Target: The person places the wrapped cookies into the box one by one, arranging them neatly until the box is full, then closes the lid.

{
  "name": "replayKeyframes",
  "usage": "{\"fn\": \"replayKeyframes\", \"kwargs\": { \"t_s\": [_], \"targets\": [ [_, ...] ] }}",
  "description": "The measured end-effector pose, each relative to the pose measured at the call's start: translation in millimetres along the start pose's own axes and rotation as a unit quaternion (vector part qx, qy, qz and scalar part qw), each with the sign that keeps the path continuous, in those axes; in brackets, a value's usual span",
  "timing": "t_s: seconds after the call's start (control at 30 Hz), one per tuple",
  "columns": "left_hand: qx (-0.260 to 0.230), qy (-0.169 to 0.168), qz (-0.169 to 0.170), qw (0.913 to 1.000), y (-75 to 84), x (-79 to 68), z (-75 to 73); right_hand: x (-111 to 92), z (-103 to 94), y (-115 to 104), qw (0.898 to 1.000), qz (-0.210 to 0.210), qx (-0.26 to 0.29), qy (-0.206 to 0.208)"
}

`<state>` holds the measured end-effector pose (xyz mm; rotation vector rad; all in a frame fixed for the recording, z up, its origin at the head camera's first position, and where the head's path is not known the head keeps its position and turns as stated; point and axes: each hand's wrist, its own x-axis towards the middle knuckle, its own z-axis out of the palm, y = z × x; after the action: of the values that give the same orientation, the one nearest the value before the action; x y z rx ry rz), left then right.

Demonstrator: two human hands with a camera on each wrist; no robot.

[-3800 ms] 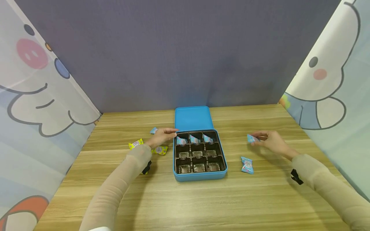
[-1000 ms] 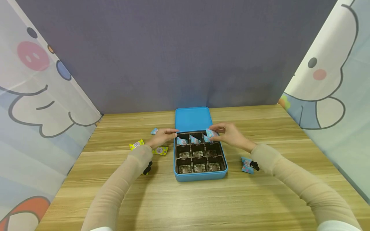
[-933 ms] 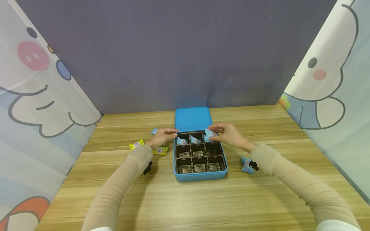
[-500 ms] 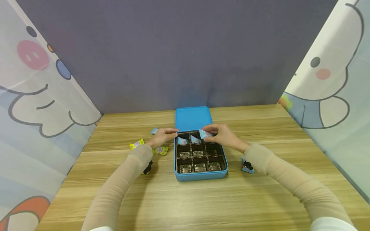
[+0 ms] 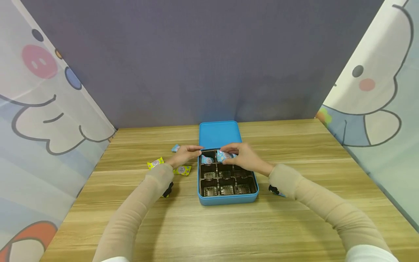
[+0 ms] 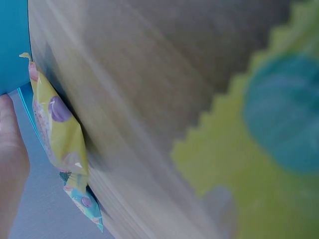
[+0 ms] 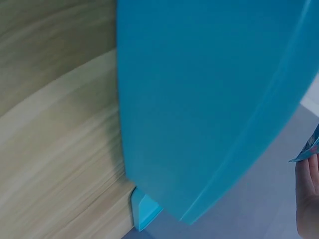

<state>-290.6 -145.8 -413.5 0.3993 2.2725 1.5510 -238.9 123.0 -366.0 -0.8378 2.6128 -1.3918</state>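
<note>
My right hand (image 5: 243,157) pinches a blue wrapped candy (image 5: 223,155) between thumb and fingers, low over the back row of a blue tin (image 5: 229,199). That candy overlaps the middle back compartment. Another blue candy sits in the back left compartment; my hand hides most of the back right one. The front and middle rows of the brown plastic tray (image 5: 217,177) hold no candy. At the tin's back left corner, my left hand (image 5: 183,155) rests with extended fingers on the rim. In the right wrist view, the candy (image 7: 311,147) shows at my fingertips, beyond the tin's side (image 7: 199,99).
The tin's lid (image 5: 220,134) lies open behind it, near the grey wall. Around my left forearm lie yellow candies (image 5: 155,163) and a blue candy (image 5: 175,148). Another blue candy (image 5: 281,194) is mostly hidden beneath my right wrist.
My right hand brought the blue candy from the table on the right to the tin, then moved left from over the back right compartment to the middle one. My left hand stayed put.
</note>
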Motion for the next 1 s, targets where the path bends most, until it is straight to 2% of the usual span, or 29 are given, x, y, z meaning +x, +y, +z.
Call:
{"fn": "replayKeyframes", "kwargs": {
  "t_s": [0.4,0.77,1.0],
  "targets": [
    [0.01,0.006,-0.004,0.9999,-1.5,0.8,0.0,0,18.8,-11,0.999,-0.003,0.015,-0.031],
    [0.014,0.003,-0.006,0.9999,-3.1,0.6,-0.5,6,33.0,-16,0.999,-0.008,0.023,-0.033],
    [-0.003,0.0,-0.011,0.9999,-1.5,1.2,-0.4,8,39.8,-16,0.999,-0.003,0.023,-0.037]
  ]
}}
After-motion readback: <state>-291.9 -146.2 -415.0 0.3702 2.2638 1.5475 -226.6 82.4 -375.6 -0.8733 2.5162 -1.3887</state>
